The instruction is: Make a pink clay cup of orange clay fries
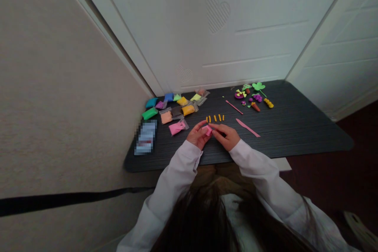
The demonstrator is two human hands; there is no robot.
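Observation:
Between my two hands is a small pink lump of modelling clay (208, 130). My left hand (197, 135) is closed around its left side, and the fingertips of my right hand (226, 135) pinch its right edge. Just beyond my fingers, several short orange-yellow clay strips (215, 118) lie in a row on the dark table (283, 138). To the left rests an opened bag of pink clay (177, 127). A pink plastic clay knife (248, 127) lies to the right of my right hand, with a thin pink modelling stick (234, 107) behind it.
Several bags of coloured clay (167, 116) cover the back left. Finished clay shapes stand at the back right, including a green clover (258, 86), purple grapes (257, 97) and a yellow beaded piece (268, 103). A blurred phone-like object (145, 137) lies far left. A white door (189, 27) borders the back edge.

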